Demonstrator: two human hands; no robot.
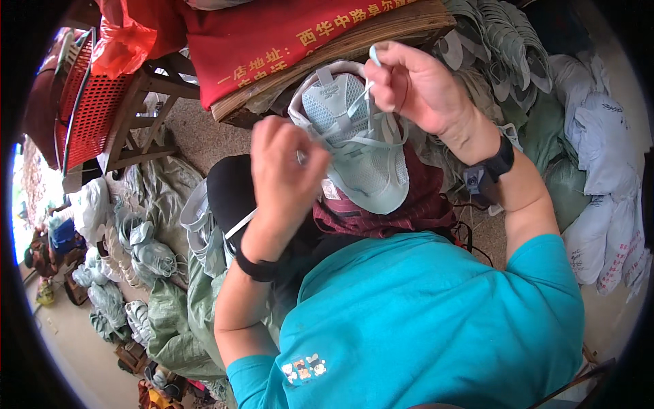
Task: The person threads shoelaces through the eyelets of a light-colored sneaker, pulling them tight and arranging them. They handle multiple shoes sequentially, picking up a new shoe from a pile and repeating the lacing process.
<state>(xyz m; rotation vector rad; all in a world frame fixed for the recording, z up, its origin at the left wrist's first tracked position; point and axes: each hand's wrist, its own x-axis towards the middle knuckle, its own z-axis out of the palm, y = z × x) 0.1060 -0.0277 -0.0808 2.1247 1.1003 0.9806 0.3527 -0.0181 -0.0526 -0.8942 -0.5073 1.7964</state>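
Pale mint-green shoe [364,160] sits centre frame, just above the person's lap, resting on a dark red cloth [409,208]. Tongue and mesh upper face the camera, heel end toward the top of the frame.

Right hand [415,85], upper centre-right: fingers pinched on the end of a light blue lace [373,56], pulling it up and away from the shoe's eyelets. Lace runs down from the fingertips to the tongue area. Black wrist strap [492,167] on that arm.

Left hand [286,174], centre: curled closed against the left side of the shoe, covering part of the lacing. It grips at the shoe's edge; can't tell whether it holds the upper alone or a lace strand too. Black band [255,267] on the left wrist.

Teal t-shirt [436,320] fills the lower centre-right.

Around:
- red cloth with yellow print [286,34] over a stack of flat brown boards [327,58], top centre, just behind the shoe
- red plastic crate [85,102] on a wooden frame [146,119], upper left
- heap of grey-green shoe uppers [501,41], upper right
- white stuffed bags [606,157] along the right edge
- more pale green shoes and sacks [146,255] on the floor, left and lower left
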